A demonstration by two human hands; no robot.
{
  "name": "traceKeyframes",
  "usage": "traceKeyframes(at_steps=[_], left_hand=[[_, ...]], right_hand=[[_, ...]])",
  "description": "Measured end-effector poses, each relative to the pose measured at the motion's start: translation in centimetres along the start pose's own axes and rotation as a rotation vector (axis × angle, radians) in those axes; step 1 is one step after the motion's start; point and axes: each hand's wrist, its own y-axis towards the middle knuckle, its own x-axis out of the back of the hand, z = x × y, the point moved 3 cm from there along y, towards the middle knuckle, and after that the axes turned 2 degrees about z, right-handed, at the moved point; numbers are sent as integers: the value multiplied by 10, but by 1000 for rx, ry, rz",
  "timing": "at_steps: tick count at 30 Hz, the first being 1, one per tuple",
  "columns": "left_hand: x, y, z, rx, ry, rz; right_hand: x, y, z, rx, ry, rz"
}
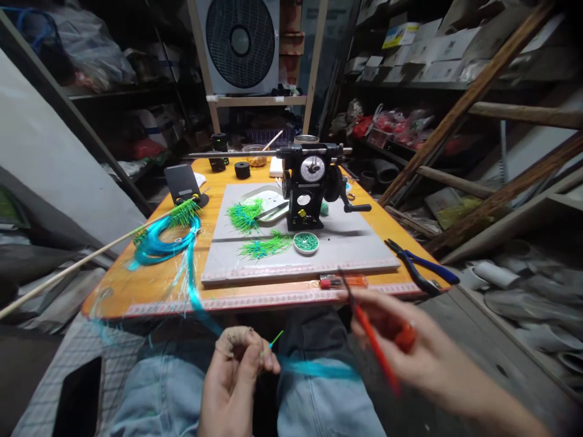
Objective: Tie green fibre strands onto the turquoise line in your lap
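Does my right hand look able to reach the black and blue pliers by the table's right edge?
Probably, for reach: nothing visible stands between your right hand and the pliers, and nothing lies over them. Gripping them looks harder, since that hand holds a slim red-handled tool.

We face a dim, crowded room: loaded shelves (122, 94) line the left, more shelving (446, 86) the right; a box fan (240, 42) shows above a wooden crossbar (259, 101) ahead, a wooden ladder (523, 115) slants rightward.
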Motion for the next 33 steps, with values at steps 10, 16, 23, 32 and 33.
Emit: traceKeyframes(at_steps=[10, 16, 23, 32, 33], left_hand=[[0, -19, -9, 79, 0, 42], [3, -22, -9, 103, -2, 98], [0, -25, -11, 111, 6, 84], [-1, -26, -10, 91, -24, 114], [-1, -26, -10, 83, -27, 109]], right_hand=[[-90, -20, 12, 384, -198, -89], [-95, -21, 15, 443, -210, -93], [-94, -24, 20, 505, -129, -97], [-93, -25, 24, 514, -128, -86], [-94, -26, 22, 519, -137, -86]])
